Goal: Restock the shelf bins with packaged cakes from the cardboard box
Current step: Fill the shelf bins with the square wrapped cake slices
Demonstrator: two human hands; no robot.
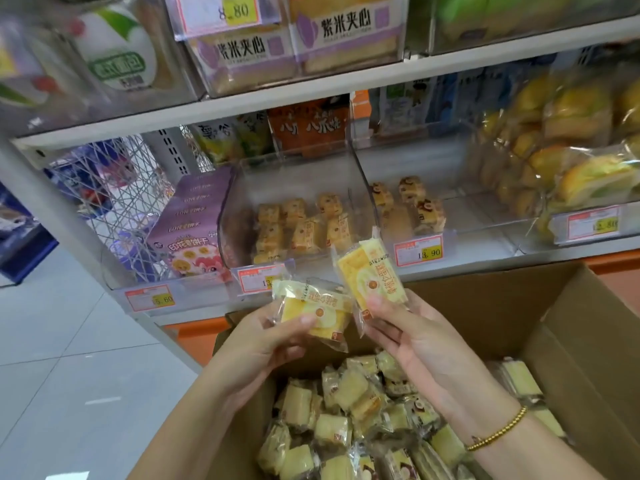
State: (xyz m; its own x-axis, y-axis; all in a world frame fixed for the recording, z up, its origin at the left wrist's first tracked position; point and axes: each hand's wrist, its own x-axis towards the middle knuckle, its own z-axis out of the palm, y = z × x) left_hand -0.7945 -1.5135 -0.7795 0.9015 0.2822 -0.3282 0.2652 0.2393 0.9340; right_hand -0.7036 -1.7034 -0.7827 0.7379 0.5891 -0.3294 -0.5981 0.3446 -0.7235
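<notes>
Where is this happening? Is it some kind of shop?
Most likely a small grocery or convenience shop. Clear shelf bins hold wrapped cakes, price tags line the shelf edge, and a cardboard box of stock stands open below.

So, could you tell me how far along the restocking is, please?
The clear bin holds only a few yellow cakes, so little looks done. The left hand and right hand hold packaged cakes over the cardboard box, which holds many more to shelve.
</notes>
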